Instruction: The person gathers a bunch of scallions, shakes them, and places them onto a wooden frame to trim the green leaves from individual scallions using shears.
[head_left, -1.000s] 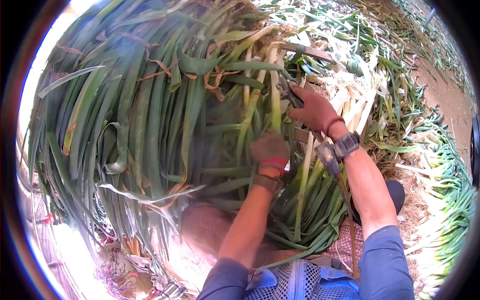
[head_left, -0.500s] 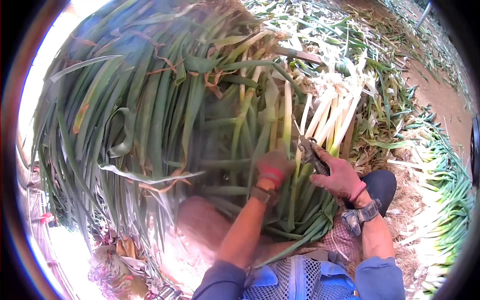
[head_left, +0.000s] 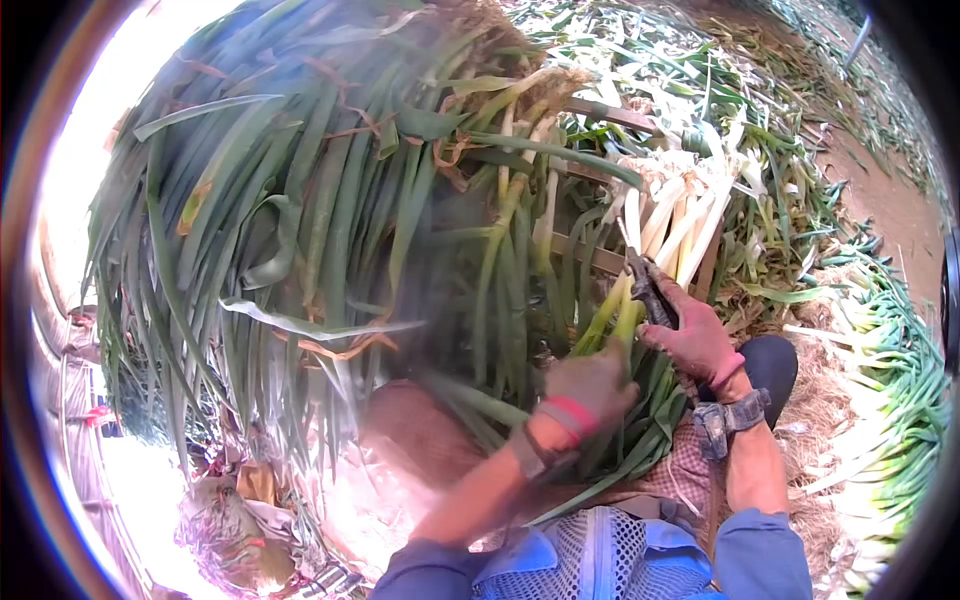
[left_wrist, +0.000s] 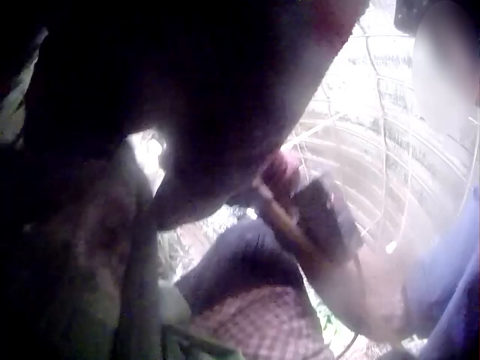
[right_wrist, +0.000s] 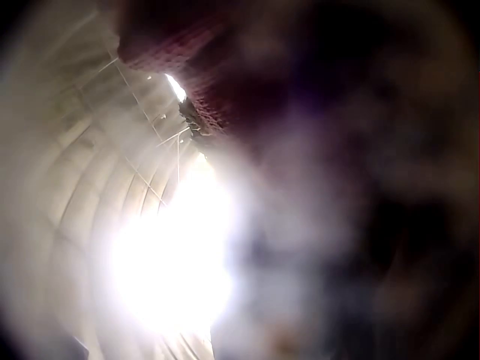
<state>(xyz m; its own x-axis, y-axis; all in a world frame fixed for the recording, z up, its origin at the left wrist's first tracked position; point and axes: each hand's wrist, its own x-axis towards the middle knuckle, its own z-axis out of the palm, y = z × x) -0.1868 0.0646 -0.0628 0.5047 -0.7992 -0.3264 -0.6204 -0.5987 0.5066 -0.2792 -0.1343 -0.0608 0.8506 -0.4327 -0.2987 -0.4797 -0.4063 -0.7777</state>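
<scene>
In the head view my left hand [head_left: 588,388], gloved and blurred, grips a leek [head_left: 626,318] by its green leaves, low over my lap. The stalk rises from that hand toward a row of white-stemmed leeks [head_left: 668,228]. My right hand [head_left: 692,335], in a reddish glove, holds a dark air blow gun [head_left: 652,292], its nozzle pointing up beside the white stems. The left wrist view is mostly dark glove, with the right forearm [left_wrist: 375,292] beyond. Reddish glove fabric [right_wrist: 202,67] fills the top of the blurred right wrist view.
A big heap of untrimmed leeks [head_left: 330,190] stands at the left, its leaves hanging down. Stripped leaves [head_left: 690,70] cover the ground behind. Wooden slats [head_left: 610,112] show beneath the stalks. More leeks [head_left: 880,400] lie in a row at the right.
My left hand has come down and right with the leek, from the slats toward the white-stemmed row. My right hand has drawn back from the far stalk with the air blow gun, down beside that row.
</scene>
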